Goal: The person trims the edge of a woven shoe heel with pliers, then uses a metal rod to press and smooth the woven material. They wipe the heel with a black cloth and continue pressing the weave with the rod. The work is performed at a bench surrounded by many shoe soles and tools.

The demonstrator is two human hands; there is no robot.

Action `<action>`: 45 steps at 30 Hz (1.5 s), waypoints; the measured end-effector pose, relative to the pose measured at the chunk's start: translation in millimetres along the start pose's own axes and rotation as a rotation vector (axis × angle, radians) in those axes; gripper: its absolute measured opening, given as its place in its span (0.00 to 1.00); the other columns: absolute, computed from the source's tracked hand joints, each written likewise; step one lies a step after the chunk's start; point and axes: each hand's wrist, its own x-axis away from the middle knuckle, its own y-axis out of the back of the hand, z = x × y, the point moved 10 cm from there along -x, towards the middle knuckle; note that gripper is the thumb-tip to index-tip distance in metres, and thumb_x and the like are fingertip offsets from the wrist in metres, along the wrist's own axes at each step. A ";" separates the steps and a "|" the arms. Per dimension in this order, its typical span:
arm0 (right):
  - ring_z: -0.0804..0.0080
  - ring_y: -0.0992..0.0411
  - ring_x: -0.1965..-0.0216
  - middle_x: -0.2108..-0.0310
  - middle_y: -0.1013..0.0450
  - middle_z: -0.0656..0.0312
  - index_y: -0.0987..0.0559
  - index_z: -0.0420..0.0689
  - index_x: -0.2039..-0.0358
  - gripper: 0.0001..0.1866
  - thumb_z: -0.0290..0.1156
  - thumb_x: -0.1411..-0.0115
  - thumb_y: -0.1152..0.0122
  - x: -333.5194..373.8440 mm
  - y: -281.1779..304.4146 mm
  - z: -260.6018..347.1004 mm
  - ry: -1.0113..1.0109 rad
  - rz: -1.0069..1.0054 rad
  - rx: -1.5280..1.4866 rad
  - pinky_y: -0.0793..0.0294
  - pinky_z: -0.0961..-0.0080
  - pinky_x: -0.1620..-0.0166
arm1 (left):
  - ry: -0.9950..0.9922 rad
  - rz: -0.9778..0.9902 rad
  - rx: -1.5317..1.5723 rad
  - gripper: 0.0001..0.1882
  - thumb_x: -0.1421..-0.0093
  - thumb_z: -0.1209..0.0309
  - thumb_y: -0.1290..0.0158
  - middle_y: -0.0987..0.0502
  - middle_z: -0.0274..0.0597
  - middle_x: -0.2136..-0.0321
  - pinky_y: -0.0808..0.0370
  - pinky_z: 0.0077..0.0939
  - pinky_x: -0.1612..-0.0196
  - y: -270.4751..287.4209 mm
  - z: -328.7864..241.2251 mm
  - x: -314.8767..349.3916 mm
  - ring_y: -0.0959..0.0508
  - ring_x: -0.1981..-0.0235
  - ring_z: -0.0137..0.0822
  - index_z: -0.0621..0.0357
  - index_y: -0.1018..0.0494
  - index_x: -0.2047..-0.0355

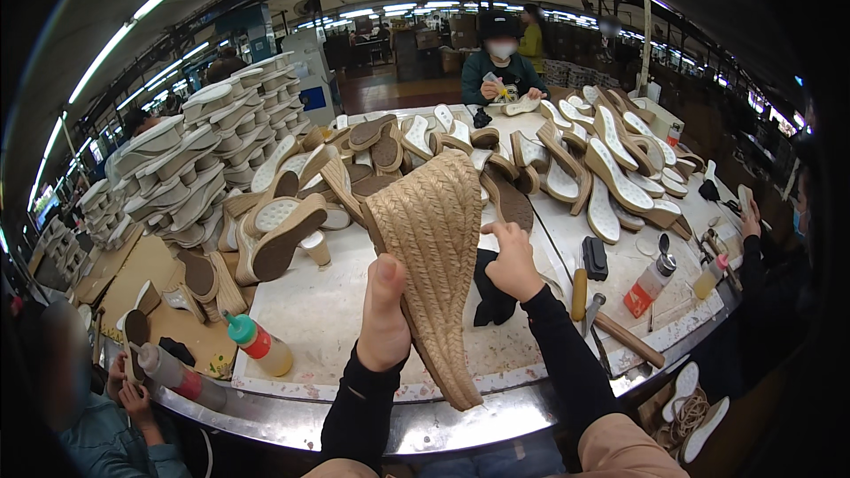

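A wedge shoe sole covered in tan braided rope (429, 248) is held up above the table, its broad end at the top and its narrow end pointing down. My left hand (385, 314) is closed round its left edge, thumb upward. At the sole's right side, my right hand (515, 264) has its fingers curled around a bunched black cloth (493, 296). The index finger sticks out toward the sole; whether it touches is hard to see. Part of the cloth is hidden behind the sole.
Wedge soles (611, 168) are heaped across the far side. Stacked pale soles (212, 137) rise at the left. Around me are a green-capped glue bottle (261, 345), a paper cup (316, 249), a red-and-clear bottle (649, 285) and a hammer (629, 341). Co-workers (500, 71) sit across and at both sides.
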 end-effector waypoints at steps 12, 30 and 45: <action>0.65 0.26 0.69 0.72 0.25 0.53 0.25 0.38 0.63 0.15 0.26 0.54 0.38 37.6 -11.2 49.1 0.013 0.402 -0.640 0.26 0.74 0.62 | -0.111 -0.288 -0.109 0.41 0.41 0.36 0.64 0.26 0.40 0.66 0.30 0.19 0.78 36.0 12.0 5.5 0.28 0.77 0.27 0.62 0.38 0.45; 0.56 0.26 0.67 0.73 0.25 0.51 0.20 0.42 0.77 0.07 0.29 0.52 0.44 73.3 25.5 -81.8 -0.106 0.140 0.623 0.29 0.61 0.62 | -0.203 -0.268 0.043 0.48 0.46 0.32 0.61 0.28 0.39 0.78 0.39 0.11 0.89 15.2 -23.2 5.1 0.35 0.88 0.19 0.67 0.40 0.44; 0.53 0.24 0.67 0.73 0.25 0.47 0.21 0.38 0.77 0.08 0.28 0.50 0.47 50.7 3.1 -113.0 -0.167 0.143 0.481 0.24 0.60 0.66 | -0.292 -0.266 0.034 0.42 0.41 0.36 0.64 0.34 0.52 0.46 0.35 0.10 0.89 22.9 -29.3 2.8 0.31 0.81 0.18 0.62 0.44 0.41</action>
